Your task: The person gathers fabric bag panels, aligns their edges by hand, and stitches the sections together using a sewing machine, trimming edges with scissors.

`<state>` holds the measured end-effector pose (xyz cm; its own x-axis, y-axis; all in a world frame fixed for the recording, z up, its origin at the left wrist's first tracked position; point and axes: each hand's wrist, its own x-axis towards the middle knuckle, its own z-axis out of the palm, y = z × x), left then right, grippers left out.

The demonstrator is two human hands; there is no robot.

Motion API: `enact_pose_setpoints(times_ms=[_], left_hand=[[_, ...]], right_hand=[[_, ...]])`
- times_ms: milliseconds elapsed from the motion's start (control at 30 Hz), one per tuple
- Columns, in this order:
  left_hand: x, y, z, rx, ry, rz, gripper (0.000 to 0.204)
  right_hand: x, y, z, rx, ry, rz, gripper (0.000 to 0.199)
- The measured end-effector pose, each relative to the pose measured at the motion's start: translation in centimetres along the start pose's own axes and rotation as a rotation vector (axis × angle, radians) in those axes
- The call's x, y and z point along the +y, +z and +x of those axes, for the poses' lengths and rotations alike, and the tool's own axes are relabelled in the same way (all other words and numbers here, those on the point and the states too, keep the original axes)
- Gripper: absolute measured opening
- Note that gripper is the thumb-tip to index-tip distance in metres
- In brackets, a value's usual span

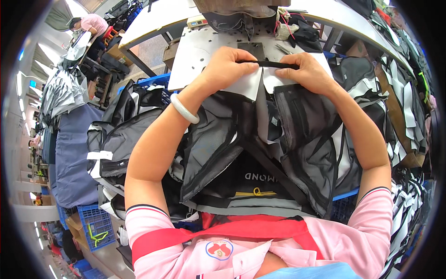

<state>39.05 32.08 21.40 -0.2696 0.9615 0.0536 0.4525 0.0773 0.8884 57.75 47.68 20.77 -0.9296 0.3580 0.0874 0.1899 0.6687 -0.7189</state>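
Note:
Both of my arms reach forward over a large black mesh and fabric piece [211, 135] that hangs across my lap, with white panels at its upper edge. My left hand [227, 69] pinches one end of a narrow black strip [267, 64] along that edge. The other end is gripped between thumb and fingers of my right hand [306, 72], so the strip spans between the hands. Beneath them the white panels [246, 86] hang down with a gap in the middle. A yellow zipper [255, 192] with a loop pull shows lower on the black fabric.
Just beyond my hands is a sewing machine [239, 21] on a white table [195, 51], with tweezers [283, 49] lying there. Piles of black and grey pieces [125, 135] flank me. A blue crate [95, 225] stands at lower left. Another person [93, 24] works at far left.

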Motion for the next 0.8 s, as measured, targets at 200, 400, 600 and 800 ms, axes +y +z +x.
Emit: enact_pose_setpoints(times_ms=[200, 400, 600, 800], left_hand=[[-1.5, -0.2, 4.2, 0.124, -0.021, 0.072, 0.024], [-4.1, -1.1, 6.7, 0.180, -0.069, 0.089, 0.028], [-5.9, -1.1, 8.5, 0.207, -0.119, 0.096, 0.030], [-6.9, -1.1, 9.4, 0.253, -0.145, 0.076, 0.030]], right_hand=[[2.9, -0.1, 3.8, 0.121, -0.047, 0.010, 0.031], [4.8, 0.7, 7.1, 0.111, 0.022, -0.020, 0.030], [6.6, 1.0, 8.6, 0.086, 0.014, 0.036, 0.033], [7.1, 1.2, 9.6, 0.078, 0.020, 0.070, 0.031]])
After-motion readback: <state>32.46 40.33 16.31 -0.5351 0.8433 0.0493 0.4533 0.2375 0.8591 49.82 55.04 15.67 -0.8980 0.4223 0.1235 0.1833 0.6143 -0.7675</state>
